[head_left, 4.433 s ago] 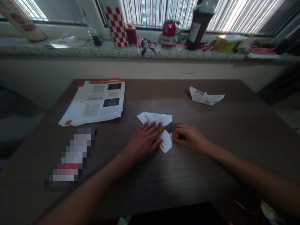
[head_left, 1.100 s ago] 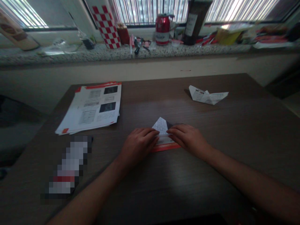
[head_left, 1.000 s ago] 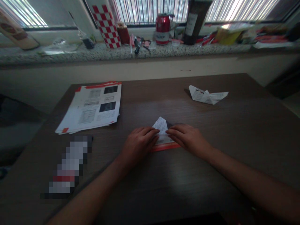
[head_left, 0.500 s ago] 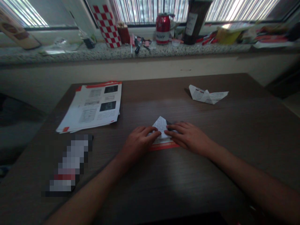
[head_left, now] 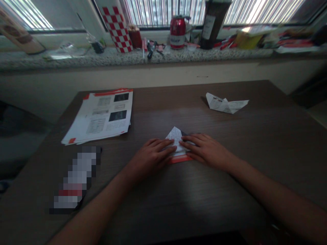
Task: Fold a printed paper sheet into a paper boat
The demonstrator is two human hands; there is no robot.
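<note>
A folded sheet of paper [head_left: 175, 136] lies on the brown table in front of me, with a pointed top, printed text and a red strip along its lower edge. My left hand [head_left: 154, 154] rests on its left side, palm down, fingers stretched out. On the right side my right hand [head_left: 204, 149] lies flat with its fingers extended over the paper. Both hands cover the outer parts of the sheet. Farther back on the right stands a folded paper boat [head_left: 224, 103], apart from both hands.
A stack of printed sheets [head_left: 102, 117] lies at the back left of the table [head_left: 163, 197]. Nearer me is a pixelated dark-edged object [head_left: 76, 180]. Along the granite windowsill [head_left: 117, 62] stand a red can [head_left: 177, 32], a checkered box [head_left: 117, 29] and a dark container [head_left: 212, 25].
My left hand has shifted slightly right and its fingers are laid farther over the paper. My right hand has hardly moved. The paper stays in place.
</note>
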